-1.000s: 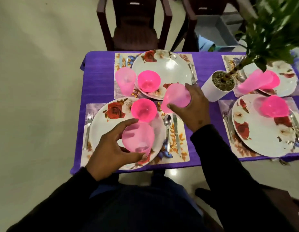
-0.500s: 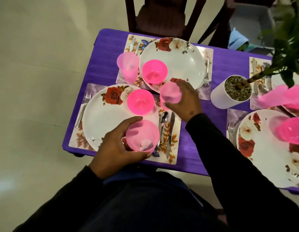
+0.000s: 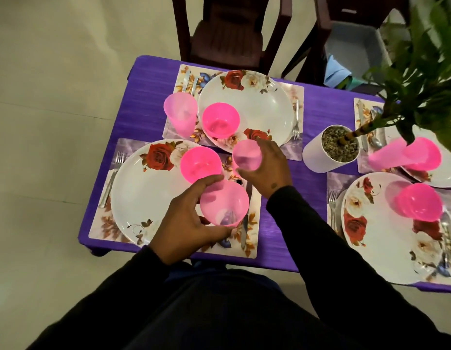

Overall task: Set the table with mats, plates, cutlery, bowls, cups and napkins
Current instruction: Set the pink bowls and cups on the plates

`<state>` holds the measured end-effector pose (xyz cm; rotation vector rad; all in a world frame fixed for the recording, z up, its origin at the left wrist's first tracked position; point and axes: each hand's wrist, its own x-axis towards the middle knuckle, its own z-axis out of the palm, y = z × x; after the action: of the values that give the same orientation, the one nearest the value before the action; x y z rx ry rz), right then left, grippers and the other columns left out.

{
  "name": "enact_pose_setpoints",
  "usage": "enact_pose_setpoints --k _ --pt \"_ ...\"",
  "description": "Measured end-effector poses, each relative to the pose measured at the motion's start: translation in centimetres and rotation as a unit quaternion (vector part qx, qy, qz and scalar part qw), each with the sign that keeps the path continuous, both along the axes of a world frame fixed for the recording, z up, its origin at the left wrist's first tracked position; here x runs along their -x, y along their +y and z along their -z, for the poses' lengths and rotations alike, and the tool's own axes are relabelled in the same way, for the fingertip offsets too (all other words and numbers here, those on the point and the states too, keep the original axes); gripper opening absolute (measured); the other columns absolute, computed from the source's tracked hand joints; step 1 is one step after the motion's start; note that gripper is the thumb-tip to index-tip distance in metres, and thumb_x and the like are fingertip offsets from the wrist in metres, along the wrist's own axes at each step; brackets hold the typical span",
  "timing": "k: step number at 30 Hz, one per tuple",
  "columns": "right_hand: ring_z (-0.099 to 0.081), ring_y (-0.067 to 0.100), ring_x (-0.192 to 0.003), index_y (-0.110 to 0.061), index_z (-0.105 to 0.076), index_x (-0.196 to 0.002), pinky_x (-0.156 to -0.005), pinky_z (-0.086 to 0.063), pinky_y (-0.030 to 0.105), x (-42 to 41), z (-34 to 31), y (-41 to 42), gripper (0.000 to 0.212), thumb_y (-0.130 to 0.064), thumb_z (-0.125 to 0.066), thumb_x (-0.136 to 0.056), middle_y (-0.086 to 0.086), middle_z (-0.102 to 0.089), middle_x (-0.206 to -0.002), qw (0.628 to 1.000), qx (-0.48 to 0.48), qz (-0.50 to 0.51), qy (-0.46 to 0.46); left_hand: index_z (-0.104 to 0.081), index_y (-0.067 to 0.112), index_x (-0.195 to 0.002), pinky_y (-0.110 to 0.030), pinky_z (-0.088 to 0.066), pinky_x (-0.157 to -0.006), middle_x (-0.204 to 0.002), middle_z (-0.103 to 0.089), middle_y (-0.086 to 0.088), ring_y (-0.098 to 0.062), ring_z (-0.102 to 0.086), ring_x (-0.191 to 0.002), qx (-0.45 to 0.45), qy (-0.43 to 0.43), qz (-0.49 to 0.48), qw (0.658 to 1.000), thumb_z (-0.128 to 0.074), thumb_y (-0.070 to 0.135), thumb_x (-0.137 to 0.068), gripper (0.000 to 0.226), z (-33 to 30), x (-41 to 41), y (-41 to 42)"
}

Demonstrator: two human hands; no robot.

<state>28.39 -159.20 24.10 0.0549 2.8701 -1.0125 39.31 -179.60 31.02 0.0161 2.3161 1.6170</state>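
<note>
My left hand [image 3: 186,223] grips a pale pink cup [image 3: 224,203] held above the near-left mat's right side, over the knife [image 3: 245,223]. My right hand [image 3: 267,168] holds a second pale pink cup [image 3: 247,155] standing at the top right corner of that mat, between the two left plates. The near-left plate [image 3: 143,195] carries a bright pink bowl [image 3: 201,164] and has a fork [image 3: 110,180] on its left. The far-left plate [image 3: 254,107] holds another pink bowl [image 3: 220,120], with a pink cup [image 3: 180,113] beside it.
A white pot with a plant [image 3: 330,147] stands mid-table on the purple cloth [image 3: 148,79]. To the right, two more floral plates [image 3: 381,236] carry pink bowls and cups [image 3: 418,202]. Dark chairs [image 3: 227,34] stand behind the table. A grey bin [image 3: 355,44] sits at the back.
My right hand has lowered its cup towards the top right corner of the near-left mat. My left hand's cup has shifted right, off the plate and over the cutlery. The view moved closer.
</note>
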Motion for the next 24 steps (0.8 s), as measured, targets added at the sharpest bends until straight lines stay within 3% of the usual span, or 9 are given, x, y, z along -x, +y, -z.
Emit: enact_pose_setpoints --k 6,11,15,18,20,24 --pt "-0.047 0.024 -0.128 -0.018 -0.046 -0.142 -0.104 -0.048 0.042 0.1 -0.1 -0.2 0.086 -0.041 -0.086 -0.068 0.003 -0.051 -0.140 1.000 -0.011 -0.010 -0.001 -0.048 0.039 -0.141 -0.020 -0.059 -0.079 -0.129 -0.053 0.035 0.013 -0.046 -0.122 0.013 0.014 0.005 1.000 -0.095 0.029 -0.063 0.092 0.5 1.1 0.1" --pt "-0.040 0.029 -0.133 -0.021 -0.039 -0.146 -0.104 -0.045 0.044 -0.3 -1.1 0.1 0.099 -0.071 -0.068 -0.066 0.004 -0.043 -0.147 0.999 -0.033 -0.020 -0.004 -0.048 0.039 -0.141 -0.019 -0.058 -0.079 -0.131 -0.054 0.031 0.008 -0.047 -0.124 0.011 0.018 0.011 1.000 -0.095 0.028 -0.063 0.092 0.9 1.5 0.1" --pt "-0.037 0.027 -0.136 -0.017 -0.043 -0.144 -0.107 -0.034 0.035 -1.6 -3.8 1.0 0.077 -0.050 -0.073 -0.082 0.008 -0.042 -0.148 0.999 -0.018 0.006 0.038 -0.050 0.037 -0.140 -0.030 -0.059 -0.084 -0.134 -0.057 0.022 -0.005 -0.052 -0.126 0.005 0.026 0.027 0.999 -0.096 0.027 -0.062 0.091 1.9 1.6 0.6" --pt "-0.055 0.014 -0.116 -0.022 -0.052 -0.138 -0.091 -0.048 0.023 -3.3 -6.0 1.7 0.066 -0.049 -0.075 -0.083 0.000 -0.054 -0.133 0.998 0.046 0.019 0.039 -0.052 0.035 -0.137 -0.019 -0.052 -0.085 -0.132 -0.058 0.020 -0.002 -0.054 -0.122 -0.008 0.040 0.047 0.998 -0.097 0.024 -0.058 0.091 2.8 1.6 1.7" --pt "-0.062 0.004 -0.096 -0.022 -0.059 -0.131 -0.076 -0.049 0.014 -5.1 -7.7 2.3 0.061 -0.051 -0.077 -0.081 -0.004 -0.061 -0.122 0.996 0.083 0.030 0.007 -0.053 0.035 -0.134 -0.012 -0.048 -0.084 -0.130 -0.058 0.015 -0.001 -0.054 -0.119 -0.022 0.046 0.059 0.997 -0.093 0.026 -0.054 0.091 3.0 1.7 3.0" --pt "-0.063 0.003 -0.092 -0.022 -0.063 -0.129 -0.078 -0.055 0.025 -8.4 -10.5 3.7 0.065 -0.056 -0.078 -0.076 -0.008 -0.064 -0.117 0.994 0.086 0.014 -0.062 -0.056 0.036 -0.128 -0.021 -0.050 -0.086 -0.122 -0.058 0.009 -0.009 -0.059 -0.113 -0.050 0.078 0.081 0.992 -0.083 0.038 -0.052 0.080 2.7 1.9 6.1"
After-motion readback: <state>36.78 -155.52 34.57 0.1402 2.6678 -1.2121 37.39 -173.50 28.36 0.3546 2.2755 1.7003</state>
